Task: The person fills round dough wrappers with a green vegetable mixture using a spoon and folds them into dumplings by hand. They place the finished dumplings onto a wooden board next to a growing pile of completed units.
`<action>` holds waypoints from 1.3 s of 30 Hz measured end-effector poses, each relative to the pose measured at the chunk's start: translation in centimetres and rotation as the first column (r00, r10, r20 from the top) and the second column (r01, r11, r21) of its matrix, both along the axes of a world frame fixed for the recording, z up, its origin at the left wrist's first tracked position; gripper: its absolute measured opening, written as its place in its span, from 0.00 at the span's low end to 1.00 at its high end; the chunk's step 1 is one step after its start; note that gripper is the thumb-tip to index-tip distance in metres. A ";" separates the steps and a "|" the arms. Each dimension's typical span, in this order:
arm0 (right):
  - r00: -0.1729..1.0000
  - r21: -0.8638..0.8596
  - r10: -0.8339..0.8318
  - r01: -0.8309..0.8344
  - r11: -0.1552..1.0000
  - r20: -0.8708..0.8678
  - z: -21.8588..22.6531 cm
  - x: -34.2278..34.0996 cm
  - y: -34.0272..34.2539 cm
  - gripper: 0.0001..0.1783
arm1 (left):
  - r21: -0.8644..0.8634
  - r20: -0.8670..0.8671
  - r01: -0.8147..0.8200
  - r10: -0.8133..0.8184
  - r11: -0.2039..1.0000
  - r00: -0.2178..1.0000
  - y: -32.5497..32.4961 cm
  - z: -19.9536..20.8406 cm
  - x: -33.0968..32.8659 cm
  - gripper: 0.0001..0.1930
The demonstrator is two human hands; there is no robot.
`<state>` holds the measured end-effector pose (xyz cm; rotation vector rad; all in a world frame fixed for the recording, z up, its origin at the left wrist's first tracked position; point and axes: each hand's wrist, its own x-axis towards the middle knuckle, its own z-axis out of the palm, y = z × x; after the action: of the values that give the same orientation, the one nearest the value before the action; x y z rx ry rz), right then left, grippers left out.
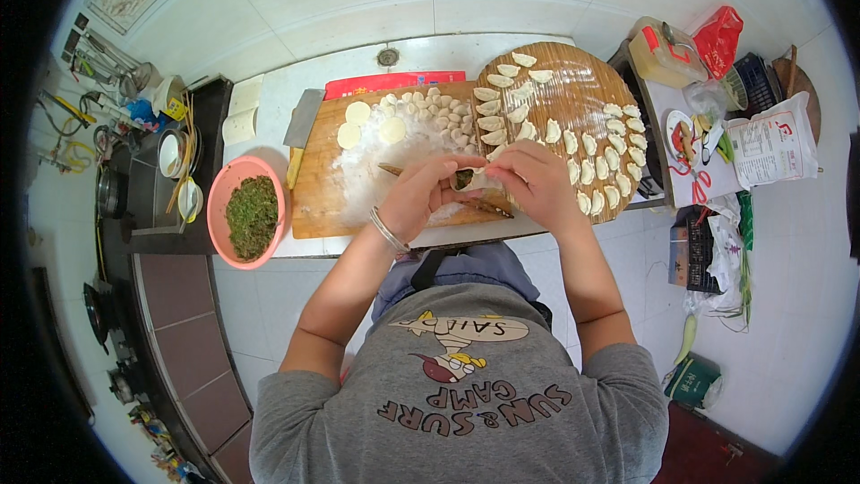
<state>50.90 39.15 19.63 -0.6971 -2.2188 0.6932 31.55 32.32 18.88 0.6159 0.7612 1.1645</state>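
Note:
Above the floured wooden board (318, 202), both hands meet around a half-folded dumpling (467, 179), with green filling showing in its opening. My left hand (417, 195) cups the wrapper from the left, fingers curled round it. My right hand (535, 181) pinches the dough edge on the other side. Beneath the hands lies a wooden rolling pin (389, 168), mostly hidden. Farther back on the board are round flat wrappers (391, 130) and a heap of small dough pieces (445, 114). Several finished dumplings (589, 168) rest in rows on a round wooden board (560, 94) at right.
At left, a pink bowl (216, 224) holds chopped green filling (253, 218). A cleaver (305, 118) lies along the board's left edge. The far right side table carries red scissors (696, 181), a white flour bag (772, 145) and a plastic container (665, 54).

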 end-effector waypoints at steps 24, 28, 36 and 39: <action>0.993 -0.062 -0.023 0.016 0.998 -0.120 0.8 -1.0 -1.1 0.09 | 0.011 0.240 -0.054 0.050 0.998 0.969 -0.1 -0.7 2.4 0.31; 0.997 -0.043 0.033 -0.036 0.998 -0.071 0.3 -0.8 -0.8 0.07 | 0.029 0.088 -0.043 0.040 0.999 0.995 -0.2 -0.6 2.6 0.30; 0.999 -0.084 0.011 -0.015 0.996 -0.043 0.3 -0.6 -1.1 0.06 | 0.094 -0.069 0.062 -0.056 0.994 0.996 -0.2 -1.6 2.0 0.28; 0.999 -0.138 -0.016 0.010 0.990 -0.045 0.4 -0.7 -1.3 0.07 | 0.080 -0.090 0.091 -0.084 0.993 0.992 -0.1 -1.5 1.8 0.27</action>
<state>50.16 37.86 20.07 -0.7558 -2.1381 0.8536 33.32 32.21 17.34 0.7667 0.7535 1.0990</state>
